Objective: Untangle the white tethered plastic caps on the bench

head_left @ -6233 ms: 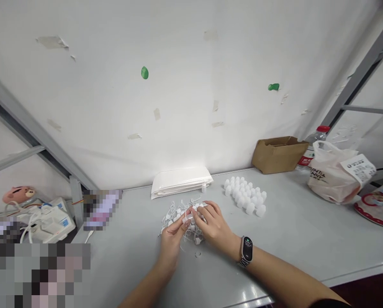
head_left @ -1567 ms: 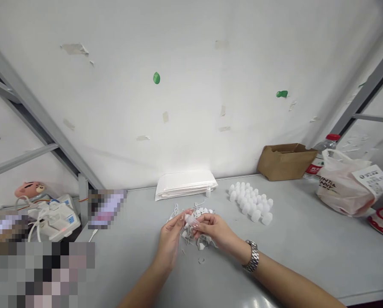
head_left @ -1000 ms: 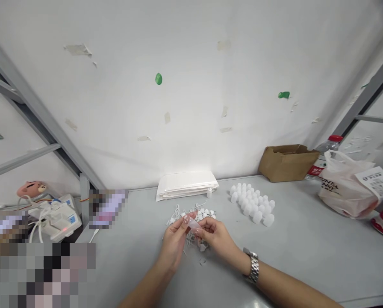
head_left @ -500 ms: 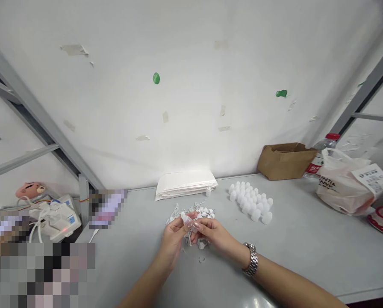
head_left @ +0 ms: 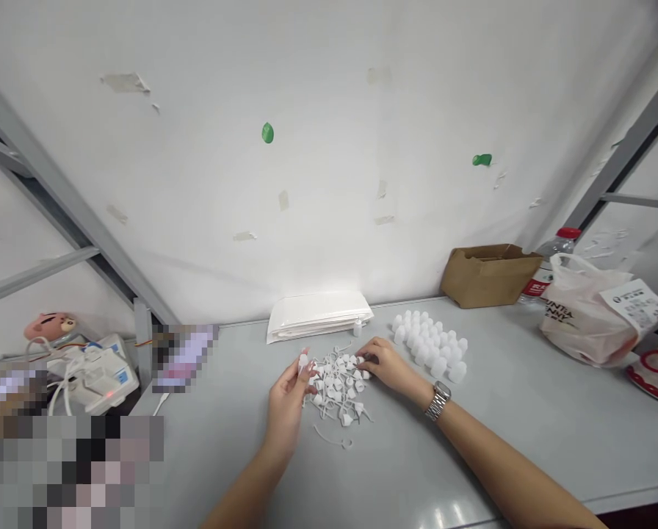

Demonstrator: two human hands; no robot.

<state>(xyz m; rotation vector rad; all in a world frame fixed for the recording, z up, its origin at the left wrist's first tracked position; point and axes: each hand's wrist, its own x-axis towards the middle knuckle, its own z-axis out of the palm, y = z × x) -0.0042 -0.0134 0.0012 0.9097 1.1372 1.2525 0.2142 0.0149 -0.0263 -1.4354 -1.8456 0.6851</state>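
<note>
- Nearest on the grey surface, a loose thin strap ending in a ring lies apart from the pile.
- The left hand is raised at the pile's left edge, its fingers pinching a small white piece; the fingers hide its lower part.
- Between the hands is the pile of white caps, tangled with thin straps and lying every which way.
- The right hand, with a metal-band watch at the wrist, has its fingers curled down at the pile's right edge; whether they grip a cap I cannot tell.
- Beyond the right hand, translucent bottles stand close together in rows.
- Farther back, one small bottle stands upright just beside a folded white packet.
- At the back right, an open brown box is near the white wall.
</note>
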